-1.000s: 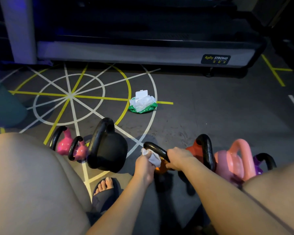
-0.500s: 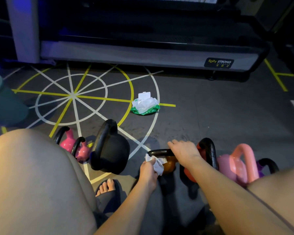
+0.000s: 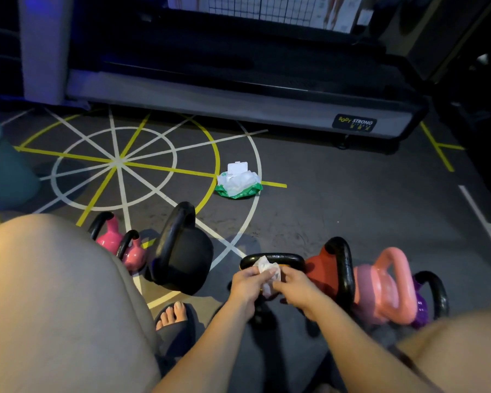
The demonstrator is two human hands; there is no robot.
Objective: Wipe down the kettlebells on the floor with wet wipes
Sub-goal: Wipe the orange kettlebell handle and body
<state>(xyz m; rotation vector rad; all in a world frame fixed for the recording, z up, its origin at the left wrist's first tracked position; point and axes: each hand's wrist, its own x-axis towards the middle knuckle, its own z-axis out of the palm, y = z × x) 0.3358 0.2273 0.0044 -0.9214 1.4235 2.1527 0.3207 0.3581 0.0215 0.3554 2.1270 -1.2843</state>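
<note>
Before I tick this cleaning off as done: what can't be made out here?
All head view.
Middle kettlebell: body hidden by left hand, right hand and wipe; only its handle shows.
Purple kettlebell: mostly behind the pink kettlebell.
Bucket: cut by left edge.
Wipe pack: label too small.

Open grey floor stretches from the kettlebell row to the wet wipes pack. A narrow gap separates the black kettlebell from the middle kettlebell handle; the red kettlebell crowds its right.
</note>
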